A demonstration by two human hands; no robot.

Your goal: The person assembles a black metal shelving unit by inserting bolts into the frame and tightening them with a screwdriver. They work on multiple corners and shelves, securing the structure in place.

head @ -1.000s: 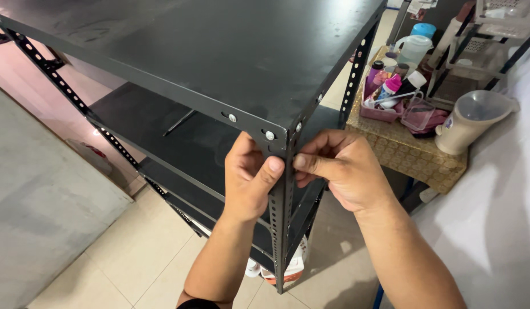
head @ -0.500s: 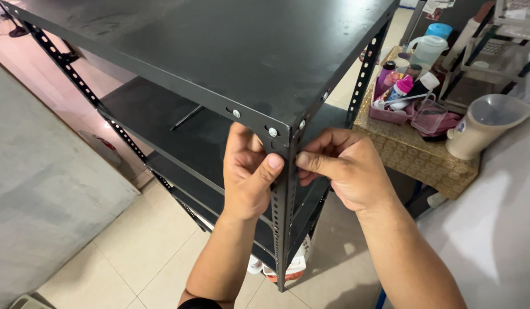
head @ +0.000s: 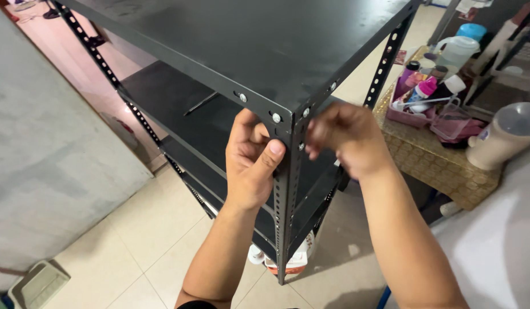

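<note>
Item: black steel shelving rack [head: 242, 46], near corner post [head: 283, 194] (long axis vertical), directly before us. Our left hand [head: 250, 163] gripped the post below the top shelf, thumb pressed on. Our right hand [head: 342, 137], fingers pinched narrow (blurred; contents unclear), touched the same corner's right face.

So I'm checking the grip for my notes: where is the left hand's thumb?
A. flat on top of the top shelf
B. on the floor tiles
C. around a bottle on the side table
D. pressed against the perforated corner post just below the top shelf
D: the left hand wraps the black corner post, thumb pressed on it just under the top shelf.
</note>
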